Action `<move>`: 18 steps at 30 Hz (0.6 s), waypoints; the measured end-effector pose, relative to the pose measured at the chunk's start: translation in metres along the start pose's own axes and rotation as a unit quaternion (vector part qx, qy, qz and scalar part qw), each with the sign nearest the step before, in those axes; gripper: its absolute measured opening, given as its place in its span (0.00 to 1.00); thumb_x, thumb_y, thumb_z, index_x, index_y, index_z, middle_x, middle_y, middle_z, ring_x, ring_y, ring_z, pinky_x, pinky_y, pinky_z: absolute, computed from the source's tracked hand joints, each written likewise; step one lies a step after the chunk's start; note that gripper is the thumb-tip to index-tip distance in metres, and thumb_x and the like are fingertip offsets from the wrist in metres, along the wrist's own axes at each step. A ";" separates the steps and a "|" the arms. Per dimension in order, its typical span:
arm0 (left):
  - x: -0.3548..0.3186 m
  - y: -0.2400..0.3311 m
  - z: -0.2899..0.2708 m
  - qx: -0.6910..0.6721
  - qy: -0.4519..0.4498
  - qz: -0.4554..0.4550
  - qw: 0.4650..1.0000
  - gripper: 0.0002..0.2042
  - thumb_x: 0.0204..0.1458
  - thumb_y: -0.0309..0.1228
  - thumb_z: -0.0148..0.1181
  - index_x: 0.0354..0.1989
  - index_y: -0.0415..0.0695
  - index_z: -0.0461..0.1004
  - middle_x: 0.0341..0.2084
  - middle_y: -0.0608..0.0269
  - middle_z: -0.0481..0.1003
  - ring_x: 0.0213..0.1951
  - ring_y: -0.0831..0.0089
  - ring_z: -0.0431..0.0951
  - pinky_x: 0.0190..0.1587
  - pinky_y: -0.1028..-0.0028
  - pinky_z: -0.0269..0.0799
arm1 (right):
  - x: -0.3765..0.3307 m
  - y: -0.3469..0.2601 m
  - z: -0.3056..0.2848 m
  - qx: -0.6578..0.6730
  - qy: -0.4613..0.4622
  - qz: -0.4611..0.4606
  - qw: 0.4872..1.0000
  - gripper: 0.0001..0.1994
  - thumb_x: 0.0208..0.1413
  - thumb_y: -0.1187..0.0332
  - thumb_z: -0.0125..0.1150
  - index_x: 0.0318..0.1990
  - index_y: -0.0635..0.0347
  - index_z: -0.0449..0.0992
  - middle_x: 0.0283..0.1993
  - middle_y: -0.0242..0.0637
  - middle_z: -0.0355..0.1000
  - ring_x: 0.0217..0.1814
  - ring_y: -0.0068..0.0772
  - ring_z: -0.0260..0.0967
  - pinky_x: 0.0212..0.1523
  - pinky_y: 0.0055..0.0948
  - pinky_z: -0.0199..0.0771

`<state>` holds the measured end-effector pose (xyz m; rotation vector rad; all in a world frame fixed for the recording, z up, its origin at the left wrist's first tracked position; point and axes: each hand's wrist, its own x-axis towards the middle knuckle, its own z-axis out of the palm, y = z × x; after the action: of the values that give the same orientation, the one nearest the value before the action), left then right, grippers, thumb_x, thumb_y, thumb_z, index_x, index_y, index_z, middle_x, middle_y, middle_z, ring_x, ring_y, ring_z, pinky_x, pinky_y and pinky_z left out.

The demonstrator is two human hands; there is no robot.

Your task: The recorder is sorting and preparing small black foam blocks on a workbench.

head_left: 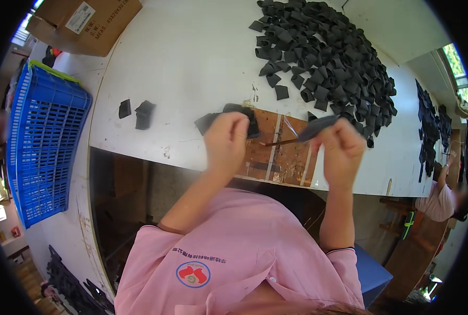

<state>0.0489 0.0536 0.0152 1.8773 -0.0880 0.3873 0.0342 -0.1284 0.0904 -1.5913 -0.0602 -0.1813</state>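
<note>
My left hand [226,140] is closed, its fingertips on black fabric pieces [208,122] at the table's near edge. To its right, my raised right hand [343,149] pinches a dark fabric piece [318,127]. From near that piece a thin brown stick [282,142] points left; whether it is held too, I cannot tell. Below both hands lies a worn brown board [289,168] with pale strips and stains. Two small black pieces [144,114] lie apart to the left.
A large heap of small black fabric loops [334,63] covers the far right of the white table [176,68]. At far left stand a cardboard box [87,23] and a blue plastic basket [47,142]. Another person [440,197] sits at the far right, near hanging black pieces [427,131].
</note>
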 end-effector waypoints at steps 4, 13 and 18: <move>0.010 -0.063 -0.038 0.207 -0.024 0.015 0.978 0.10 0.43 0.24 0.56 0.36 0.37 0.69 0.24 0.59 0.70 0.24 0.72 0.69 0.27 0.76 0.65 | 0.025 0.001 -0.005 -0.074 0.173 -0.010 0.982 0.13 0.51 0.75 0.53 0.44 0.68 0.66 0.28 0.30 0.65 0.26 0.13 0.58 0.26 0.13 0.61; 0.002 -0.092 -0.035 0.410 -0.139 0.044 0.900 0.09 0.38 0.24 0.59 0.30 0.39 0.70 0.29 0.53 0.70 0.30 0.59 0.70 0.33 0.66 0.66 | -0.057 0.038 0.024 -0.110 -0.011 0.089 0.990 0.11 0.49 0.74 0.54 0.40 0.65 0.68 0.27 0.31 0.65 0.26 0.15 0.60 0.26 0.14 0.61; 0.005 -0.059 -0.041 0.311 -0.057 0.136 0.939 0.06 0.36 0.20 0.57 0.26 0.39 0.71 0.32 0.52 0.69 0.33 0.59 0.71 0.35 0.67 0.67 | -0.057 0.042 0.030 -0.061 -0.057 0.186 0.979 0.07 0.50 0.72 0.53 0.35 0.66 0.71 0.24 0.31 0.67 0.24 0.16 0.61 0.24 0.15 0.62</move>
<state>0.0596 0.1121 -0.0248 2.5263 -0.3381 0.5382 -0.0132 -0.0955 0.0395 -1.7047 0.1623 0.2010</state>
